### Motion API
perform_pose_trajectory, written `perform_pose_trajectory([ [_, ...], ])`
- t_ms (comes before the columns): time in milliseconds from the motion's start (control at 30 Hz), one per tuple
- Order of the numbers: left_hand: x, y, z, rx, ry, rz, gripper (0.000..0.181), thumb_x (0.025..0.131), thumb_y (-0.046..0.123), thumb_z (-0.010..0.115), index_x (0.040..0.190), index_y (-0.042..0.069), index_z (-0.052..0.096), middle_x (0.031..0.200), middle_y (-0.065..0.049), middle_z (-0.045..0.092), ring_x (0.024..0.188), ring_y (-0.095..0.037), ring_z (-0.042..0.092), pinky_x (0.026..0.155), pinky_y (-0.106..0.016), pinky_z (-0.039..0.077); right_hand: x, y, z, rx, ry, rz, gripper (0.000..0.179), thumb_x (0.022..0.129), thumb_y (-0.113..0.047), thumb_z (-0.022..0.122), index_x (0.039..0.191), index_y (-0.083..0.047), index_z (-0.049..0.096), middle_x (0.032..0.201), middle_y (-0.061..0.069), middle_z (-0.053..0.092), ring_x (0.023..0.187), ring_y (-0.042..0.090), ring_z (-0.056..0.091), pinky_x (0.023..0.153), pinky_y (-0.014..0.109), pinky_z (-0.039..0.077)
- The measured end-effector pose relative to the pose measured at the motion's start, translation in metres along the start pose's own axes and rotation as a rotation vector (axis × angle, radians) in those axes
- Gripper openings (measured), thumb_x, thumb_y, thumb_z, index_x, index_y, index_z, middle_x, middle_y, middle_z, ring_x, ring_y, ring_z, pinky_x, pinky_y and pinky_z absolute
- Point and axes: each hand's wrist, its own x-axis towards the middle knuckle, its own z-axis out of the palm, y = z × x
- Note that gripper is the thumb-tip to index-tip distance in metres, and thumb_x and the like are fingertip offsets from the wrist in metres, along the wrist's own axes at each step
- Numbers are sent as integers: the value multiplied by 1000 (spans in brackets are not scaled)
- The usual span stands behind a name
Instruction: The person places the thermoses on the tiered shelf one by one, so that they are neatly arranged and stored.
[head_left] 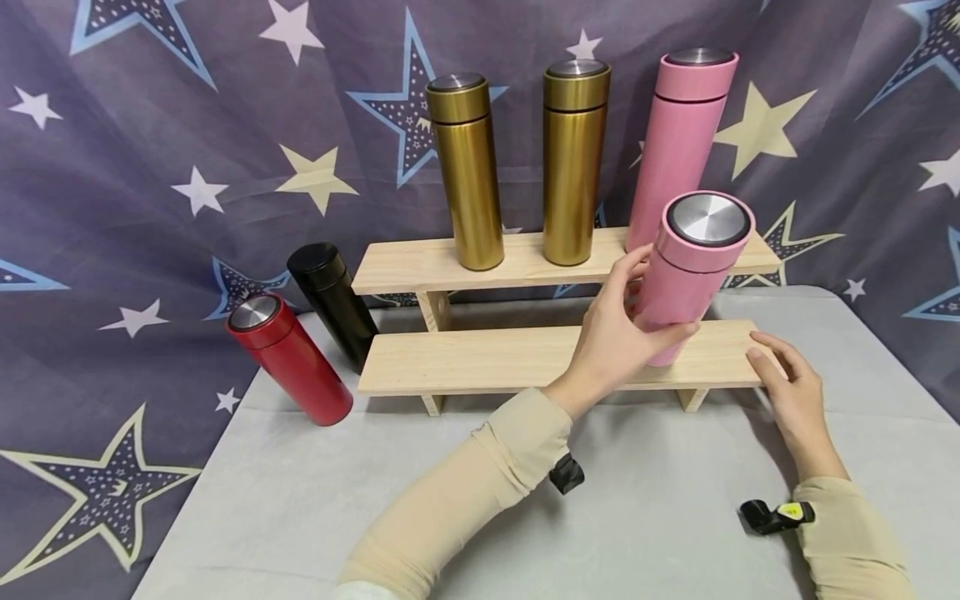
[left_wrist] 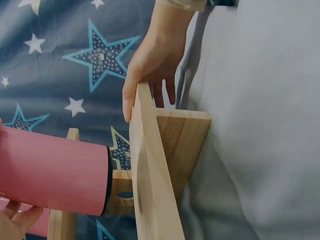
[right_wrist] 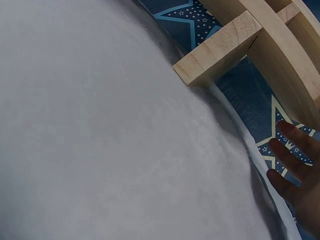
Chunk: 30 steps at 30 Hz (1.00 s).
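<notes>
My left hand (head_left: 609,337) grips a pink thermos flask (head_left: 686,292) with a steel-topped lid, fingers and thumb round its body. In the left wrist view, the dark base of the flask hangs a little apart from the lower wooden shelf (head_left: 480,360). At that shelf's right end is my right hand (head_left: 795,400), its thumb side over the board and other fingers below it. The right wrist view shows several fingers (right_wrist: 290,157) spread and fairly straight. On the upper shelf (head_left: 517,247) stand two gold flasks (head_left: 472,187) (head_left: 573,179) and another pink flask (head_left: 678,150).
Left of the two-tier rack, a red flask (head_left: 296,362) and a black flask (head_left: 333,296) stand on the grey-covered table (head_left: 247,500). Behind hangs a star-patterned cloth (head_left: 247,125). The rack's wooden legs (head_left: 692,400) rest on the table.
</notes>
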Motion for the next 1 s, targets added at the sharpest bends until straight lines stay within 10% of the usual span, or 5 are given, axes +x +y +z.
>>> perform_pose_trajectory([
  [1000,20,-16,24,61,18,-59,88,77,26,88,147,31,35,131,7,56,110,0,54,90,-17,44,2,3,0,2,-2,-15,40,99,-31,62,138,-22,60,123,-19,56,102,-3,52,81,5,39],
])
